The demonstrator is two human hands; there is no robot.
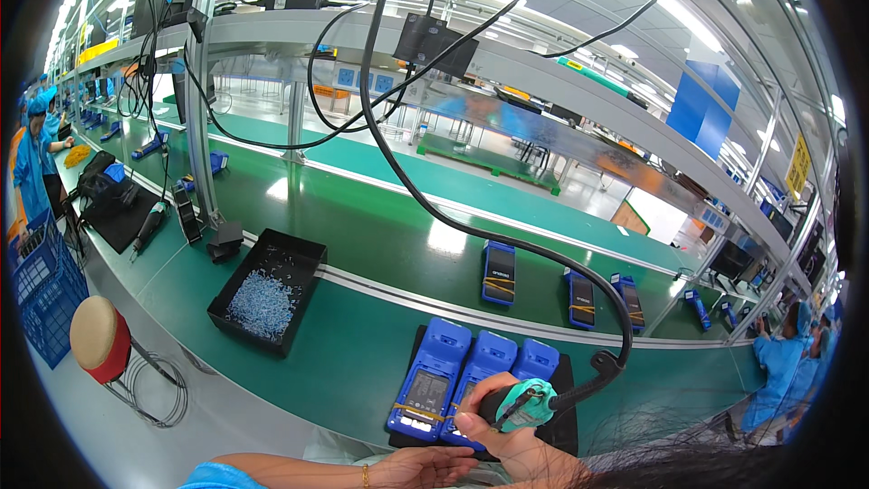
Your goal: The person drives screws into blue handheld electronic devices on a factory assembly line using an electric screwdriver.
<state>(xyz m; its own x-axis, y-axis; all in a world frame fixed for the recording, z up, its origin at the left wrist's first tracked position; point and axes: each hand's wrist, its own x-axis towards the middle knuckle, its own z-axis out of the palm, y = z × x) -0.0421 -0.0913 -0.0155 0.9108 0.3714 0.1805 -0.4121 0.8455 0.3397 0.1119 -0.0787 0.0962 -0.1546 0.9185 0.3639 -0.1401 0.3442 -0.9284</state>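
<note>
Closed around a corded electric screwdriver (525,404), its top wrapped in teal, is my right hand (534,458). A thick black cable (471,225) runs from the tool up toward the overhead frame. My left hand (418,468) lies palm up beside it, fingers stretched and apparently holding nothing. Three blue handheld terminals lie back side up on a black mat (565,398): the left terminal (431,380), the middle terminal (489,355) under the screwdriver, and the right terminal (536,358). A yellow rubber band crosses the left one. The screwdriver's tip is hidden.
A black tray (303,252) holds many small light-blue pieces. Several banded terminals (499,273) lie on the green conveyor (362,217) beyond the metal rail. Another screwdriver (149,228) rests at left, near a stool (98,337) and blue crates (50,294). Co-workers (786,362) are at both sides.
</note>
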